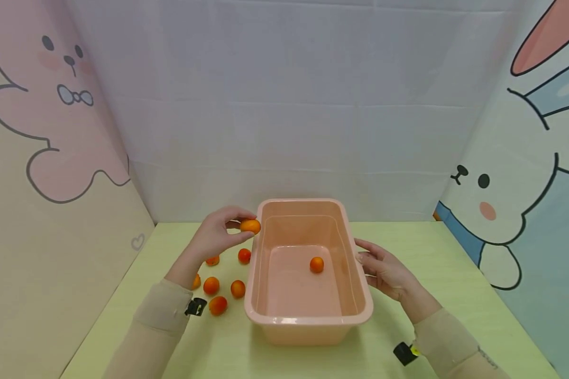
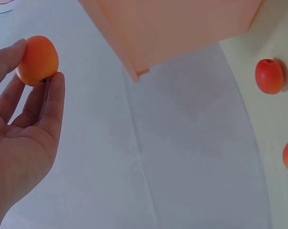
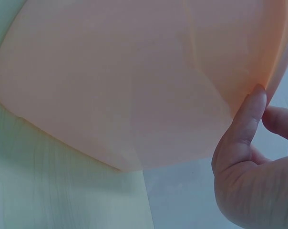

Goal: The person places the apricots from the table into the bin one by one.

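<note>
Between thumb and fingertips my left hand (image 1: 220, 231) pinches a small, rounded orange-red fruit (image 2: 38, 61). It is raised beside the left rim of a pink plastic basin (image 1: 308, 319). One more such fruit (image 1: 316, 265) lies on the basin's floor. My right hand (image 1: 384, 271) holds the basin's right side at the rim, thumb and fingertips at the edge; the right wrist view shows these fingers (image 3: 249, 112) against the pink wall. Several similar fruits, among them one by the basin (image 1: 238, 288), lie on the table left of it, partly behind my left wrist.
The basin stands on a pale yellow-green table (image 1: 408, 237). A white cloth wall (image 1: 303, 105) rises behind it. Side panels carry a pink cartoon animal (image 1: 61, 121) on the left and a cartoon rabbit (image 1: 507, 195) on the right.
</note>
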### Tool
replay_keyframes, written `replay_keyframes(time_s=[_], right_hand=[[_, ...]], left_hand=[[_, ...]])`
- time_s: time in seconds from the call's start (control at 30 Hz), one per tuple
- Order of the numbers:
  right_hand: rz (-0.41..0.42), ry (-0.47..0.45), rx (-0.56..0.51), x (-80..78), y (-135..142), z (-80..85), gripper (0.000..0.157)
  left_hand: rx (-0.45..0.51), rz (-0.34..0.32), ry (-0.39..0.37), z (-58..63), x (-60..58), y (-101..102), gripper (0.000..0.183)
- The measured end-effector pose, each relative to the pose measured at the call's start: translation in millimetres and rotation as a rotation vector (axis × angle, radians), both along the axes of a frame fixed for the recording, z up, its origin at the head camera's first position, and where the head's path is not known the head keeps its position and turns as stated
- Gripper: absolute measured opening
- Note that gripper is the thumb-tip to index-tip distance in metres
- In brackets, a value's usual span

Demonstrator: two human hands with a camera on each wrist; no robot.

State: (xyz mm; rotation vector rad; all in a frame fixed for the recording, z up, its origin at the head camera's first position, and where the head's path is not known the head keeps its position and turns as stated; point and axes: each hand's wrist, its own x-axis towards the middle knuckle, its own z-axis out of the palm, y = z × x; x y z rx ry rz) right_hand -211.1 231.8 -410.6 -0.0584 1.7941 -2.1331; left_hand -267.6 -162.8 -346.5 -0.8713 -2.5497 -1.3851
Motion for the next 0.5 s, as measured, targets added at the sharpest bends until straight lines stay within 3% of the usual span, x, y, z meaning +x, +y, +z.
replay_keyframes(time_s=[0.2,0.5], right_hand=[[0.004,0.004,-0.003,-0.5,-0.4,-0.3,0.066],[0.007,0.004,-0.010,-0.6,-0.5,0.2,0.066]], left_hand=[[-0.046,-0.072,0.110,28.8,-6.1,20.1,0.032],[-0.014,-0.156,0.195,70.5,-11.8,51.4,0.030]])
